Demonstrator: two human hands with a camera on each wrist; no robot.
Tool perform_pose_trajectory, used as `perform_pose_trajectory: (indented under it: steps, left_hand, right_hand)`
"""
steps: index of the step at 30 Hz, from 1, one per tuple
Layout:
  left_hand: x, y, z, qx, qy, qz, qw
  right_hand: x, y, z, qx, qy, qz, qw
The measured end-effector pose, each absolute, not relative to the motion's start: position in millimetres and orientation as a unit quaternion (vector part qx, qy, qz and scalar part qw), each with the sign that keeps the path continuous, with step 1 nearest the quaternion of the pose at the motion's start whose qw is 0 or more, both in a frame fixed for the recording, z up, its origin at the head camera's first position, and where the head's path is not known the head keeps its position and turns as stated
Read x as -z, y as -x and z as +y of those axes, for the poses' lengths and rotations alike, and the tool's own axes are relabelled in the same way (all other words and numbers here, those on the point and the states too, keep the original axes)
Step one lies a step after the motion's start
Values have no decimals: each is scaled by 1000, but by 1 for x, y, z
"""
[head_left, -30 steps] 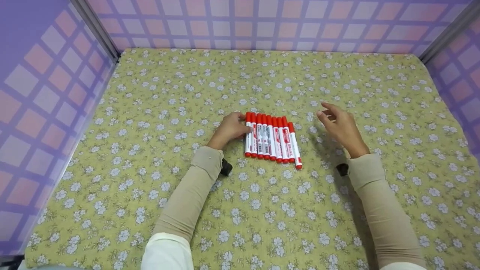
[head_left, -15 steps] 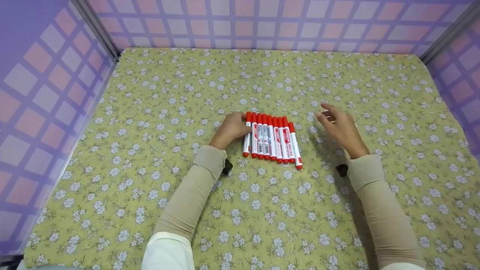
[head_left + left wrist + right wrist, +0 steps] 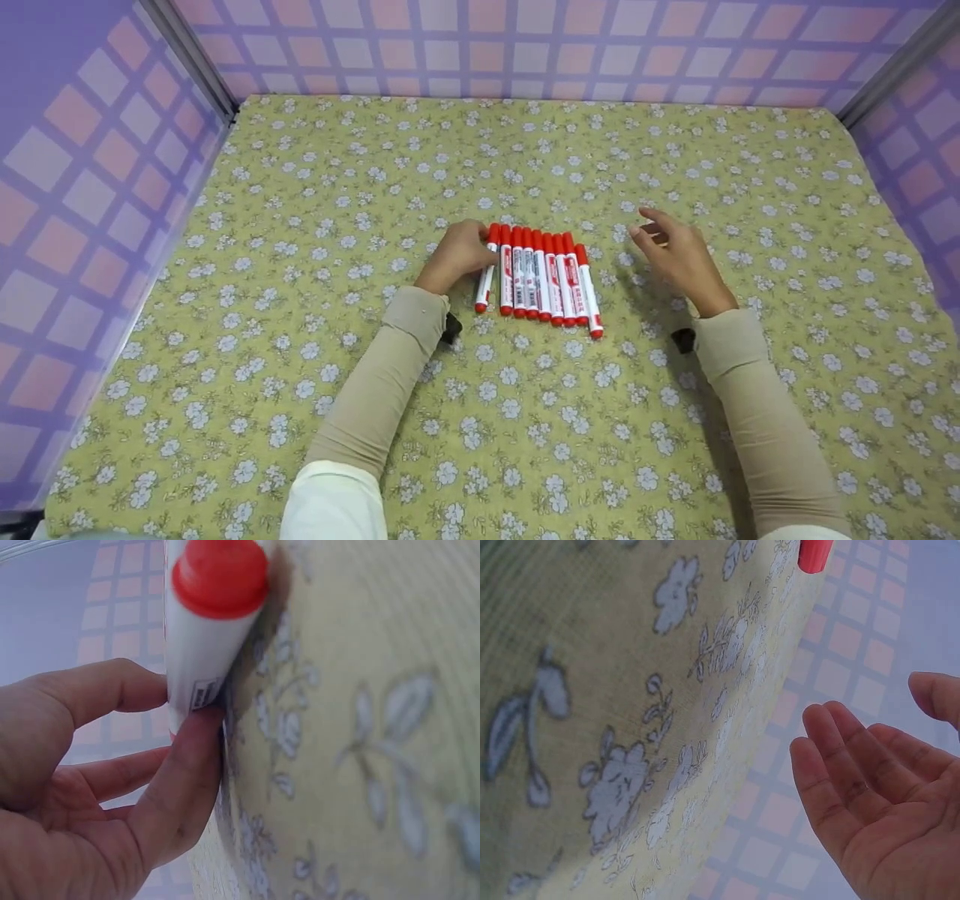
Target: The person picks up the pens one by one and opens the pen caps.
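Several white markers with red caps [image 3: 546, 281] lie side by side in a row in the head view. At the row's left end, my left hand [image 3: 458, 256] pinches the leftmost marker [image 3: 485, 289] between thumb and fingers. That marker tilts, its red lower end swung left and apart from the row, its cap still close to the neighbouring cap. The left wrist view shows its red end [image 3: 223, 577] near the cloth, with fingertips against the white barrel. My right hand [image 3: 675, 255] hovers right of the row, fingers relaxed and holding nothing. The rightmost marker [image 3: 590, 292] sits slightly lower than the others.
A yellow-green floral cloth [image 3: 480, 420] covers the table. Checkered purple, pink and white panels [image 3: 525, 49] stand behind it and at both sides. A small dark object [image 3: 683, 340] shows by the right cuff.
The leftmost marker's lower end has swung left, opening a gap from the row. My left hand has shifted slightly left with it; my right hand has stayed nearly still.
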State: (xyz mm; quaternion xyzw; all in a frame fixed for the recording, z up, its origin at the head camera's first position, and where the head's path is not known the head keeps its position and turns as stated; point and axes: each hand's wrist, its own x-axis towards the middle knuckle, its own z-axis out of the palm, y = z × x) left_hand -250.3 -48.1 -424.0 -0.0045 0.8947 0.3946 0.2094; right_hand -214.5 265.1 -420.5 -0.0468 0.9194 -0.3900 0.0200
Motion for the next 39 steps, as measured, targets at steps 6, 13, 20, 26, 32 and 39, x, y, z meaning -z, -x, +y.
perform_pose_trajectory:
  steps: [6, 13, 20, 26, 32, 39]
  left_hand:
    - [420, 250, -54, -403, 13, 887, 226]
    - [416, 250, -60, -395, 14, 886, 243]
    - [413, 252, -62, -409, 13, 877, 251]
    - [409, 252, -63, -453, -3, 857, 245]
    - [402, 251, -62, -456, -45, 860, 223]
    - [391, 247, -57, -422, -119, 875, 206]
  right_hand:
    - [420, 215, 264, 388, 50, 920, 26]
    - [419, 215, 262, 382, 52, 922, 33]
    - [417, 213, 261, 378, 54, 923, 40]
    - [411, 214, 258, 369, 64, 926, 44]
    - [404, 214, 253, 353, 86, 931, 38]
    - [397, 212, 248, 345, 124, 930, 34]
